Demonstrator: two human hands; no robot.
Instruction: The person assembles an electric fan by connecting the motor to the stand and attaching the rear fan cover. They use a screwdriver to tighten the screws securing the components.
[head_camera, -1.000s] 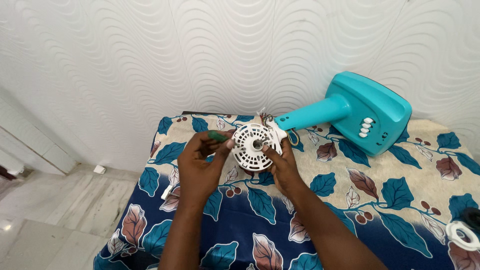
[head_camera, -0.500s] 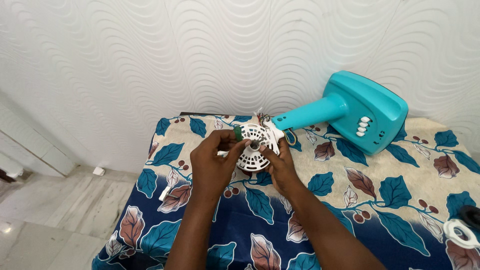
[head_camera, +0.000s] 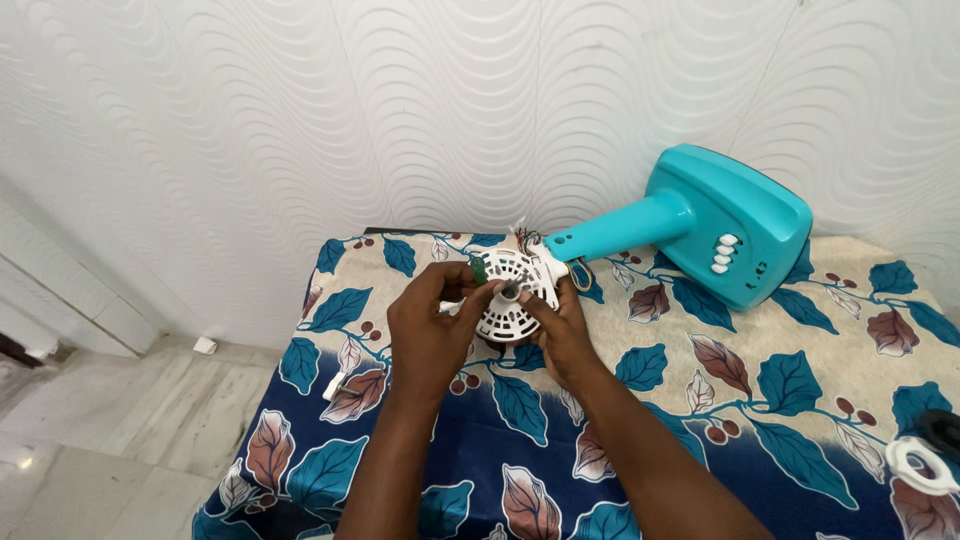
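A counter draped in a leaf-patterned cloth stands against a white wall with a wavy relief. At far right on the counter lies a teal fan stand, tipped on its side, its base toward the wall and its neck running left toward the middle. A row of white buttons shows on the base. At the neck's left end sits a white slotted motor cover, round, face turned toward the camera, with thin coloured wires visible just behind its far edge. At the near right edge of the counter lies a white ring beside a dark part, both partly cut off by the frame. A small white piece hangs at the counter's left edge. The floor at left is pale tile. The left hand is closed round a green-handled tool, its end meeting the cover near the centre hub; the working tip is hidden. The right hand grips the cover's right and near rim, fingers curled onto its face, thumb near the hub. Both forearms cover the near middle of the cloth.
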